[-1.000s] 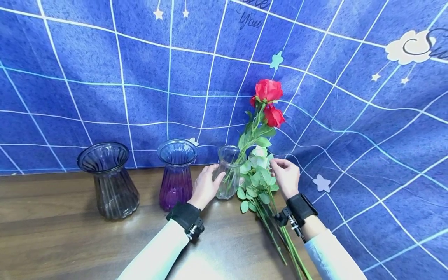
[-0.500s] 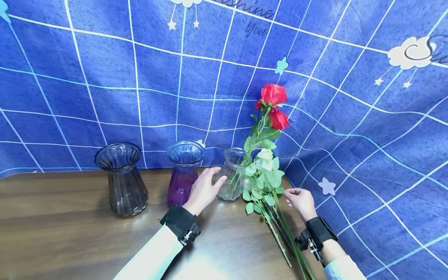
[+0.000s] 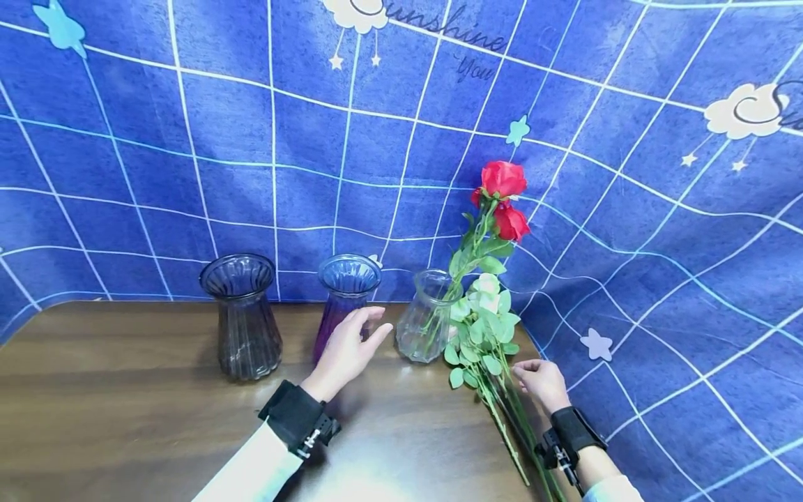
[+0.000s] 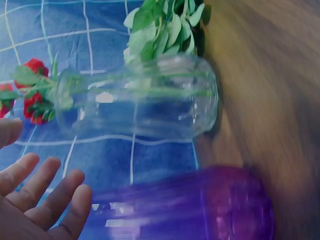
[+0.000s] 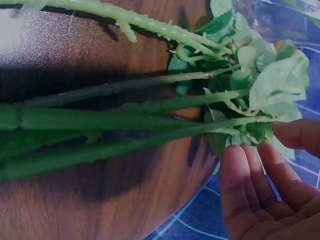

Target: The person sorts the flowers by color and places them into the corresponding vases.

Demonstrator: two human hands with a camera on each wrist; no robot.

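Observation:
A clear glass vase stands on the table with red roses leaning out of it, their stems inside. My left hand is held in front of the purple-blue vase, fingers spread and thumb apart, apart from the clear vase. The left wrist view shows the purple vase below those bare fingers. Right of the clear vase lie white roses with pale green leaves and long stems. My right hand is beside their stems, thumb and fingertips right at the leaves, fingers loosely bent.
A dark grey glass vase stands at the left on the wooden table. A blue gridded cloth hangs behind and along the right side. Loose green stems run toward the table's front right.
My left hand has drawn away from the clear vase to the left, toward the purple one. My right hand has moved from the white blossoms down toward the stems. The head view has shifted left.

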